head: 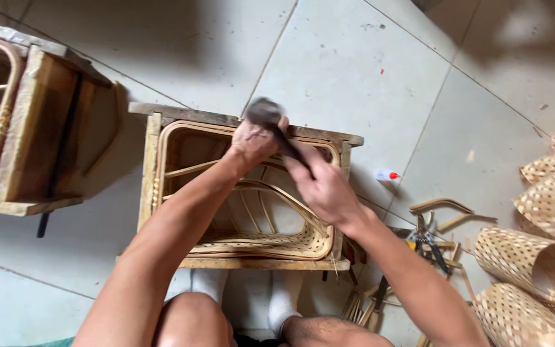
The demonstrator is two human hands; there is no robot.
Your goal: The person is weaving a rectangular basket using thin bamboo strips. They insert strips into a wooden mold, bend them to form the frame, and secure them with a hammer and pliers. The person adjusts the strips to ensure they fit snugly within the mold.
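My left hand (pixel 252 141) is closed around the head end of a dark tool (pixel 266 112) at the far rim of a wooden mould box (pixel 151 167). My right hand (pixel 324 186) grips the same tool's dark handle (pixel 293 151) just below and to the right. Inside the box sits a bamboo basket frame (pixel 258 241) with a woven base and curved ribs. Both forearms reach over the box from the bottom of the view.
A second wooden mould box (pixel 40 128) with a frame stands at the left. Woven bamboo sheets (pixel 534 257) pile up at the right. Pliers (pixel 428 241), bamboo strips and a small glue bottle (pixel 387 174) lie on the tiled floor (pixel 354 71). My socked feet (pixel 277 302) rest below the box.
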